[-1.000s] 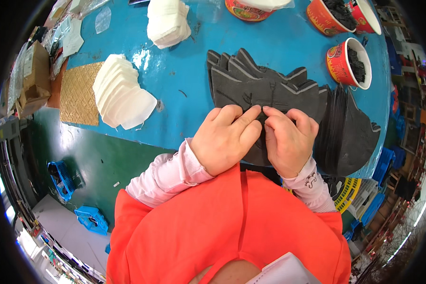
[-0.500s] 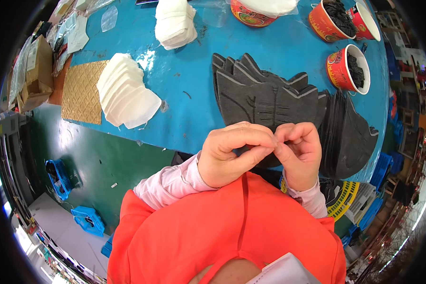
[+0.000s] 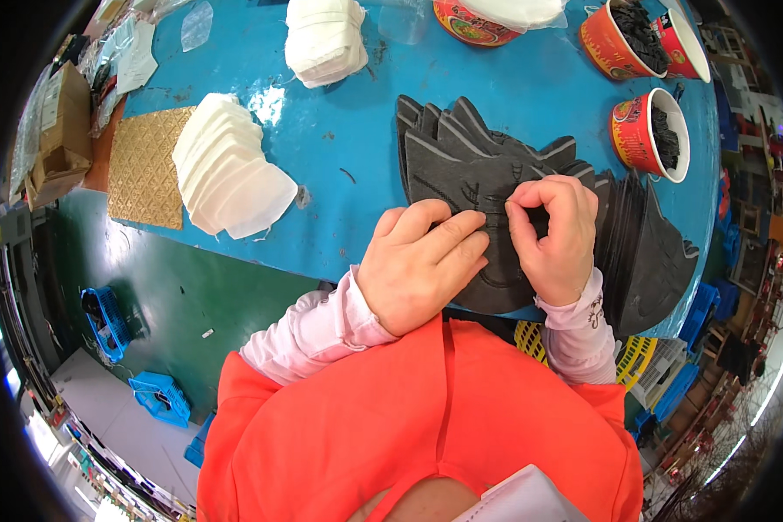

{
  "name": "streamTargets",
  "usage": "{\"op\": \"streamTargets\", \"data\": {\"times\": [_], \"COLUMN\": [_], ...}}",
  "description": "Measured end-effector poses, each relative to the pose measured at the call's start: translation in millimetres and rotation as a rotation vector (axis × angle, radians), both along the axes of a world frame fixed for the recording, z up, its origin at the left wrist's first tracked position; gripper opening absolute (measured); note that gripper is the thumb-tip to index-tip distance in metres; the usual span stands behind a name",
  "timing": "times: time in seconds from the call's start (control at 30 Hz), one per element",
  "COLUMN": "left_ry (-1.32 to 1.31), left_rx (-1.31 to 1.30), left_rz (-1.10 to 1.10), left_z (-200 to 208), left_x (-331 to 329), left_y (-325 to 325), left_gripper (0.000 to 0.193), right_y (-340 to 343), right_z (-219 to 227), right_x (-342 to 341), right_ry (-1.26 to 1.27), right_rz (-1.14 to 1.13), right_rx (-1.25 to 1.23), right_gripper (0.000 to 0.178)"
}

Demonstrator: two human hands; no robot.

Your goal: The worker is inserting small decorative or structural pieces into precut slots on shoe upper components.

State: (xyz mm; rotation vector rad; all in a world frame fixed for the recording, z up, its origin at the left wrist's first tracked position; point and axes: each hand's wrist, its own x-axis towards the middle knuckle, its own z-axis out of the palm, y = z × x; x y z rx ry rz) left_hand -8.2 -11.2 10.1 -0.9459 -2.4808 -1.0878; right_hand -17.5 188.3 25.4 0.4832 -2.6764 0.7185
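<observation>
Both bare hands at work over the dark grey foam piece with the jagged edge point(image 3: 444, 167), top of a pile on the right half of the blue sheet-covered table point(image 3: 348, 135). The left hand point(image 3: 422, 261) stretches its fingers across it; whether those fingertips grip anything, one cannot tell. The right hand point(image 3: 555, 237) brings thumb and forefinger tips together just above; anything pinched there is too small to make out.

Its pointed teeth face the far side, one sharp corner aims far left, and the rounded end comes toward the person. The hands cover too much to settle its long axis.

Now the count! At least three layers show in that pile; just right, a packed stack of dark grey foam pieces point(image 3: 651, 265) defies counting. Four red-and-orange round tubs point(image 3: 632, 135) at far right, two visibly holding black strips point(image 3: 639, 39). Two stacks of white fabric pads point(image 3: 235, 170) on the left and far side, beside one gold quilted mat point(image 3: 148, 165).
</observation>
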Motion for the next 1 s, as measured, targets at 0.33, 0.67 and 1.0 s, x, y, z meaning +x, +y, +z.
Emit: {"op": "streamTargets", "data": {"times": [0.33, 0.67, 1.0], "left_ry": [0.011, 0.171, 0.168], "left_rx": [-0.155, -0.290, -0.314], "left_rz": [-0.061, -0.026, -0.013], "left_z": [5.2, 2.3, 1.9], "left_x": [-10.2, -7.2, -4.9], "left_y": [1.1, 7.7, 8.7], "left_gripper": [0.034, 0.028, 0.031], "right_y": [-4.3, 12.3, -1.8], "right_z": [3.0, -4.0, 0.7], "right_x": [-0.8, 29.4, 33.7], "right_ry": [-0.041, 0.006, 0.000], "right_rz": [-0.018, -0.261, -0.014], "right_rx": [0.019, -0.201, 0.085], "right_gripper": [0.026, 0.026, 0.037]}}
